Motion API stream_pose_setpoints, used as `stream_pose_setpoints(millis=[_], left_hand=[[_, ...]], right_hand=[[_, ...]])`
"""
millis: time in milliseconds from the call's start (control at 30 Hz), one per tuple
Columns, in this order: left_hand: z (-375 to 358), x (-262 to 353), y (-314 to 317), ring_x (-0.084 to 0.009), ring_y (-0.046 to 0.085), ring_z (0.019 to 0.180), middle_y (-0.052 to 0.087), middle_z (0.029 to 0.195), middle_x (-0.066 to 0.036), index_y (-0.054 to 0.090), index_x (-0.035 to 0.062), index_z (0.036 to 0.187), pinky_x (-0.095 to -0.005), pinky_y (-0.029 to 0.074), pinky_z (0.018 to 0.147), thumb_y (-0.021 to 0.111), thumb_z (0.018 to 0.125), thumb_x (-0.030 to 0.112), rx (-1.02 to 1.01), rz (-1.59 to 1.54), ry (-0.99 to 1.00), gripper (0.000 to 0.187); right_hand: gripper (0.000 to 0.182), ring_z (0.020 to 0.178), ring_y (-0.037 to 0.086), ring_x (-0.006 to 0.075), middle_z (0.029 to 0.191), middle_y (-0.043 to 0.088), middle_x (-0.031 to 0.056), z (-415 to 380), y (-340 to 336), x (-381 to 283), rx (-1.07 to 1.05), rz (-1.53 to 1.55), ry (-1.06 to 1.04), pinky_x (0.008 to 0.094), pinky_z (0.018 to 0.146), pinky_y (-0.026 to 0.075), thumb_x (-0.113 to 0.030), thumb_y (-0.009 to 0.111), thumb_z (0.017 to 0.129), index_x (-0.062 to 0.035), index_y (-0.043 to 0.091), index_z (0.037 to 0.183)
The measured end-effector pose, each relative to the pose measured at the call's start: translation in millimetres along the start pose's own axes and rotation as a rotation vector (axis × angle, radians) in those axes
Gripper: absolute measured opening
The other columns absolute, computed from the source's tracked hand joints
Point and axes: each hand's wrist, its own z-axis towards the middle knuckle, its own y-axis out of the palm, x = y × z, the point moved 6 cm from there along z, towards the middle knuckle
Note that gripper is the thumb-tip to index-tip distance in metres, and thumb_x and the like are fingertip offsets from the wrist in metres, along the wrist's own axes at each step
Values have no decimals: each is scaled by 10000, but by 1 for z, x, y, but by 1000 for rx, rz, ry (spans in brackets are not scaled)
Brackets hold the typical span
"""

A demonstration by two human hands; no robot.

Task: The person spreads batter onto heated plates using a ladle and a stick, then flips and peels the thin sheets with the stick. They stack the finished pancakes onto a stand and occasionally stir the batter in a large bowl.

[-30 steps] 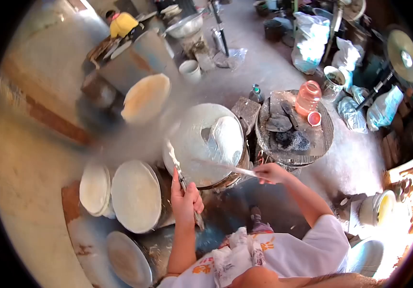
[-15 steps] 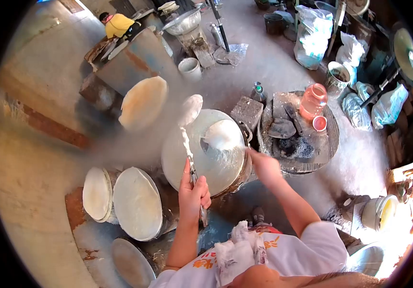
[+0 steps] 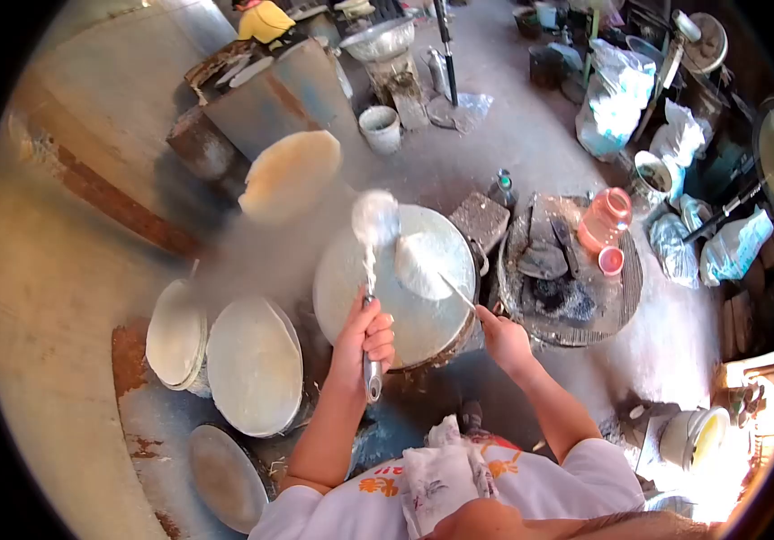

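My left hand point(image 3: 366, 335) is wrapped round the metal handle of a ladle point(image 3: 374, 219), whose white-coated bowl is raised over the far left part of a large round pale cooking surface point(image 3: 351, 315). A white smear runs down the ladle's shaft. In my right hand point(image 3: 504, 342), at the surface's right edge, is the thin handle of a tool with a rounded white head point(image 3: 423, 267). That head overlaps the middle of the cooking surface in this view.
Two round pale discs point(image 3: 255, 369) point(image 3: 176, 337) stand at left, with a grey disc point(image 3: 225, 477) below. Steam drifts near another pale disc point(image 3: 292, 175). To the right, a round board point(image 3: 621, 301) bears a pink jar point(image 3: 605, 220), a dark scoop and ash. A person in yellow point(image 3: 265, 20) is far off.
The view has shifted, moving the scene about. My left hand's ladle sits more upright and closer to the other tool's head. The thin handle in my right hand shows more sharply.
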Motion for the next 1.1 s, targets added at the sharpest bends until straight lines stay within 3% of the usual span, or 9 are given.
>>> stream_pose_setpoints(millis=[200,600,633,733,833,900,967,1033,1100], left_hand=[[-16,-9,-23,-13,383,466,392,618,65,513,166,884,-162,341,372,556,927,131,79,-292,-40,71],[26,-69,-77,-31,334,434,342,596,51,424,198,1030,-179,336,368,525,912,111,199,-302,89,178],[23,-87,-71,-38,356,413,355,542,70,405,163,682,-183,344,366,585,887,153,142,-221,171,273],[25,-105,-60,-42,356,400,355,532,68,399,157,653,-186,340,362,569,895,143,58,-447,84,296],[6,-90,-57,-39,377,392,382,528,60,399,141,639,-184,337,347,555,905,130,-162,-1052,-188,309],[-30,-64,-35,-47,370,384,382,520,45,387,129,617,-196,346,343,549,914,136,-211,-1228,-256,339],[-78,-42,-27,-49,375,381,380,519,48,365,127,605,-199,344,332,516,946,208,-328,-1267,-341,381],[-125,-31,-27,-53,368,377,366,510,47,359,130,603,-197,327,325,485,962,269,-525,-1019,-250,405],[-135,-34,-40,-71,347,356,339,465,42,362,140,610,-204,296,333,425,979,376,-504,-715,-80,442]], right_hand=[[344,656,641,274,710,609,157,37,-35,7,-180,330,43,379,590,509,-96,484,899,-113,550,1236],[347,647,566,103,753,629,46,-95,51,-31,-65,768,483,262,575,467,-80,528,900,-18,542,1241],[349,649,561,97,752,629,51,-83,56,-44,-129,779,461,269,580,475,-88,542,894,-18,545,1235],[326,634,631,248,750,633,139,-54,67,-60,189,709,117,368,596,496,-148,597,864,-94,595,1186],[336,695,626,339,823,624,171,-47,-2,-111,71,220,39,404,632,501,-160,622,839,-181,614,1175],[350,706,611,285,852,638,162,-41,-18,-113,203,272,-10,369,639,493,-104,637,817,-149,636,1164],[318,657,581,125,851,675,137,-25,-16,-71,151,537,330,292,602,469,-86,600,858,-72,618,1175],[291,720,624,302,858,663,142,-18,0,-19,158,475,264,359,693,488,-191,627,861,-151,633,1149],[266,752,635,298,870,668,135,-29,24,-14,-154,342,212,334,724,488,-224,618,874,-158,643,1130]])
